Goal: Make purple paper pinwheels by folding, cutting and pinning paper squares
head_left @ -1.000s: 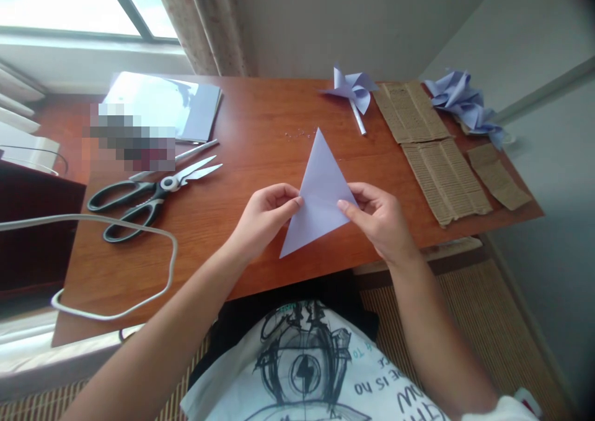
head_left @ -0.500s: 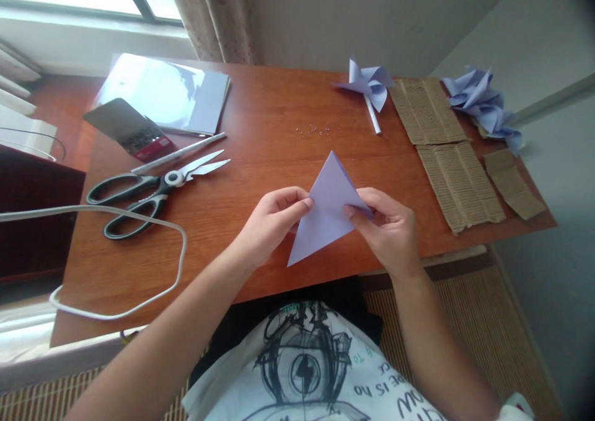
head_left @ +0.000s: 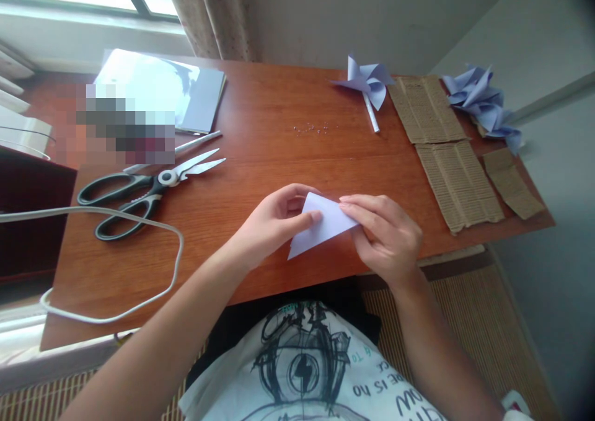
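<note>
Your left hand (head_left: 274,222) and right hand (head_left: 385,235) meet over a folded piece of pale purple paper (head_left: 320,226) near the front edge of the wooden table (head_left: 260,129). The paper is a small triangle, lying low over the tabletop, one corner pointing toward you. Your left fingers are curled, with the thumb on top of the paper's left side, pinching it. Your right hand is closed over the right corner, fingers stretched flat along the upper edge and pressing down on it.

To your left lie black-handled scissors (head_left: 144,191), blades slightly apart and pointing right, with a slim silver pen or tool (head_left: 195,142) just behind them. A white cable (head_left: 139,297) loops across the table's left part, passing over the scissor handles. Behind the scissors sits a stack of the same pale paper (head_left: 186,92) by the window.

At the far edge stands a finished paper pinwheel (head_left: 365,83) on a white stick. Just to its right lie strips of corrugated cardboard (head_left: 446,154), and beyond them, at the far right corner, a heap of more purple folded paper shapes (head_left: 481,105).
</note>
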Demonstrator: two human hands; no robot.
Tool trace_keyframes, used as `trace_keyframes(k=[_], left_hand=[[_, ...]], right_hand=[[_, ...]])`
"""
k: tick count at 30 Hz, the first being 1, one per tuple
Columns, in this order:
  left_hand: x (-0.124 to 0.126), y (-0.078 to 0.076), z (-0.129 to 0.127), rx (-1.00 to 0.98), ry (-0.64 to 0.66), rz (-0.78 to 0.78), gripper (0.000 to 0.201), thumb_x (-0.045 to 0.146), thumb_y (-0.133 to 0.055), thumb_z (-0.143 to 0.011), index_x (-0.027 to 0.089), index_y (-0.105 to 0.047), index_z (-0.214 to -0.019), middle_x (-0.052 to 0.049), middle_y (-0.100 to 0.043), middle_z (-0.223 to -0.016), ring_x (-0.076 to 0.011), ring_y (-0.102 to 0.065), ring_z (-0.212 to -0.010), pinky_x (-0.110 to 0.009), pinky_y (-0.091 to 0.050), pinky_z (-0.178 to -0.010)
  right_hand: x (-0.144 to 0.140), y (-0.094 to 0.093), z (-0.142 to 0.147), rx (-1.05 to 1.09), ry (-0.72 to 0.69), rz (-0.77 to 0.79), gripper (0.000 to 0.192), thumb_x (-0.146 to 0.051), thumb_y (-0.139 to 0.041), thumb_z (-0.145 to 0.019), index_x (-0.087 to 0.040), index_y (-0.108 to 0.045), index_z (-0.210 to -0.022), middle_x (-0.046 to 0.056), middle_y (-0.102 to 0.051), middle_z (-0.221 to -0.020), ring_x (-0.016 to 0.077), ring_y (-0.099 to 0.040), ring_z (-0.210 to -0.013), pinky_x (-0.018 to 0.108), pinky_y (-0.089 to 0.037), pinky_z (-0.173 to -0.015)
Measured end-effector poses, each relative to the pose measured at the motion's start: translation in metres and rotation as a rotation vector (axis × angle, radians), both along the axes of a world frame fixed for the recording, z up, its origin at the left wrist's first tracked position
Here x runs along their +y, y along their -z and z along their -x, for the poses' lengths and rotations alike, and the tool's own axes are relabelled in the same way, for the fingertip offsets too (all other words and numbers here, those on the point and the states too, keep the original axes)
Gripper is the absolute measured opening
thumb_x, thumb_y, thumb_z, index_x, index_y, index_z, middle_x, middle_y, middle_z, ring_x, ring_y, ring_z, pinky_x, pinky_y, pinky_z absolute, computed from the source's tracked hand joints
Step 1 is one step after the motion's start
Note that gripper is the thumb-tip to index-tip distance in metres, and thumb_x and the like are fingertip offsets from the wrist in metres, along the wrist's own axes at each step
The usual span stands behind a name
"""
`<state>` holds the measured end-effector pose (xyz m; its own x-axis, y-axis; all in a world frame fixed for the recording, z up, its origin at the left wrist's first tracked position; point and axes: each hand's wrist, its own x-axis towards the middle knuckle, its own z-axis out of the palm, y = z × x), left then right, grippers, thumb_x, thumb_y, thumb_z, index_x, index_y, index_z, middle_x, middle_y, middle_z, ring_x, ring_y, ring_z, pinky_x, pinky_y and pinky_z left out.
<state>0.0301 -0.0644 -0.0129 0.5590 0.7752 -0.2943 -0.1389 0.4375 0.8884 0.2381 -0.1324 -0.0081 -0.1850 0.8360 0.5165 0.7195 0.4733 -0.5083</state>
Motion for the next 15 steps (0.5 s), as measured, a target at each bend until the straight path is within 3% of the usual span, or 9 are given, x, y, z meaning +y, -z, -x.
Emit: trace_keyframes(k=[4, 6, 11, 15], left_hand=[[0.001, 0.004, -0.001, 0.016, -0.121, -0.042, 0.044, 0.029, -0.082, -0.077, 0.016, -0.062, -0.114, -0.008, -0.075, -0.1, -0.0195, -0.071, -0.088, -0.025, -0.054, -0.07], [0.001, 0.005, -0.002, 0.044, -0.149, -0.086, 0.048, 0.029, -0.08, -0.079, 0.017, -0.059, -0.12, -0.007, -0.075, -0.096, -0.0185, -0.071, -0.082, -0.025, -0.054, -0.067], [-0.005, 0.006, -0.002, 0.195, -0.061, -0.327, 0.053, 0.027, -0.073, -0.085, 0.018, -0.054, -0.133, -0.007, -0.075, -0.093, -0.0169, -0.07, -0.077, -0.026, -0.054, -0.069], [-0.008, 0.004, -0.003, 0.266, 0.017, -0.453, 0.054, 0.021, -0.067, -0.086, 0.019, -0.05, -0.137, -0.007, -0.076, -0.101, -0.0171, -0.071, -0.083, -0.027, -0.054, -0.076]], right_hand=[[0.001, -0.019, -0.001, 0.076, -0.074, 0.263, 0.044, -0.031, -0.063, -0.093, -0.027, -0.06, -0.136, 0.009, -0.067, -0.134, 0.0306, -0.061, -0.124, 0.051, -0.05, -0.106], [0.002, -0.024, -0.003, 0.156, -0.074, 0.381, 0.037, -0.04, -0.058, -0.097, -0.026, -0.064, -0.131, 0.009, -0.068, -0.132, 0.0294, -0.062, -0.123, 0.048, -0.051, -0.105], [0.014, -0.024, -0.003, 0.293, 0.027, 0.531, 0.027, -0.039, -0.065, -0.095, -0.025, -0.071, -0.117, 0.006, -0.075, -0.115, 0.0229, -0.071, -0.103, 0.037, -0.059, -0.09], [0.024, -0.02, 0.008, 0.347, -0.026, 0.571, 0.023, -0.034, -0.07, -0.091, -0.023, -0.072, -0.111, 0.005, -0.075, -0.109, 0.0213, -0.071, -0.098, 0.034, -0.06, -0.084]])
